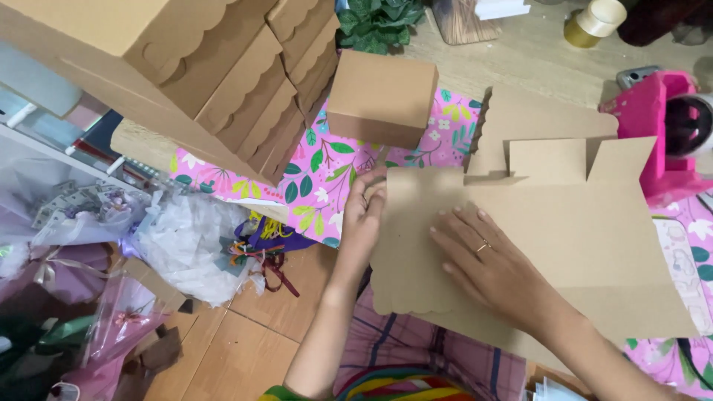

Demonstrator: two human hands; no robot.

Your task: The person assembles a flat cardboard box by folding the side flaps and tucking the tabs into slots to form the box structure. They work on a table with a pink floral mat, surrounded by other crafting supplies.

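Observation:
A flat brown cardboard box blank [587,230] with a scalloped edge and cut flaps lies across my lap and the pink floral sheet [327,167]. My right hand [486,260], with a ring on one finger, presses palm-down on the blank's left part. My left hand [364,215] grips the blank's left edge, fingers curled over it. A folded brown box [382,96] stands just beyond the hands.
A leaning stack of scalloped brown boxes [245,82] fills the upper left. A pink tape dispenser [668,126] sits at right, a gold tape roll [594,22] at top. Wrapped flowers, tissue and ribbons [186,245] lie on the wooden floor at left.

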